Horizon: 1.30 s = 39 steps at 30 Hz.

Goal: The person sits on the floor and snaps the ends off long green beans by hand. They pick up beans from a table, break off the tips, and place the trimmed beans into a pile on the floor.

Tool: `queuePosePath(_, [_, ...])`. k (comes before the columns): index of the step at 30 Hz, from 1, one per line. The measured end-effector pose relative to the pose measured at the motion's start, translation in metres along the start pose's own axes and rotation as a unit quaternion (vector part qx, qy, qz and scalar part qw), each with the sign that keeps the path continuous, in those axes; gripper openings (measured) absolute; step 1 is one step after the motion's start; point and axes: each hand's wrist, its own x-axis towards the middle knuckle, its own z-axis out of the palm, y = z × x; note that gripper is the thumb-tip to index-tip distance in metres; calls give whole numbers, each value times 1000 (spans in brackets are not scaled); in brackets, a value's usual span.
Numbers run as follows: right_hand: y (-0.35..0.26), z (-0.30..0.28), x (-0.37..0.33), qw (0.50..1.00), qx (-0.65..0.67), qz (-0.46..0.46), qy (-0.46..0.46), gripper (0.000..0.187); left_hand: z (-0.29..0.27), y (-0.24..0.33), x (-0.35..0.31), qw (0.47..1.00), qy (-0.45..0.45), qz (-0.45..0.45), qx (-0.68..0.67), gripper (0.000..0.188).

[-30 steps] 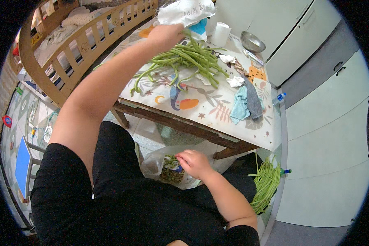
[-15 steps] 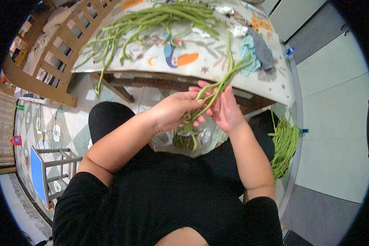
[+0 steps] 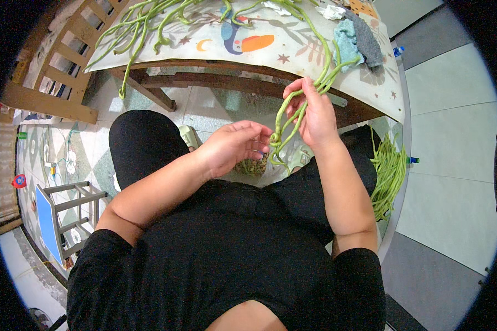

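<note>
Close in over the lap, the left hand (image 3: 234, 146) curls loosely, fingertips touching the looped lower ends of the long beans (image 3: 292, 116) — slim, smooth green pods. The right hand (image 3: 313, 113) pinches that bunch higher up, strands trailing onto the table (image 3: 292, 49), its patterned cloth draped over the wooden edge. More pods lie heaped on the pale floor tiles (image 3: 453, 132) at right — a blue stool (image 3: 55, 218) stands left.

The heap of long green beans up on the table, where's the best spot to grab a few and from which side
Probably the thick middle of the heap of long beans, coming from the near table edge. The pods lie roughly side by side there, while their thin ends curl and dangle over the edge, so a pinch across the middle should gather several. The left hand is on that side.
</note>
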Motion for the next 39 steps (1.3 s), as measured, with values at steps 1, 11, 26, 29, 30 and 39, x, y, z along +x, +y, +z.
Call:
queuePosePath(1, [0,0,-1,1000,-8,-1,2,32,0,-2,0,1000,3,-6,3,24])
queuePosePath(11, [5,0,-2,998,-56,-23,1,34,2,-8,2,989,19,74,126,16])
queuePosePath(26, [6,-1,-5,994,-79,-51,47,32,-4,-3,6,960,233,135,-77,9])
queuePosePath(29, [-2,0,-7,992,-85,-60,67,32,-48,-13,23,943,298,110,-100,9])
queuePosePath(30, [-2,-1,-7,993,-81,-63,64,32,-59,-14,25,950,275,84,-123,10])
queuePosePath(39, [6,1,-4,995,-91,-46,22,33,-24,-8,6,992,-67,-91,-48,19])
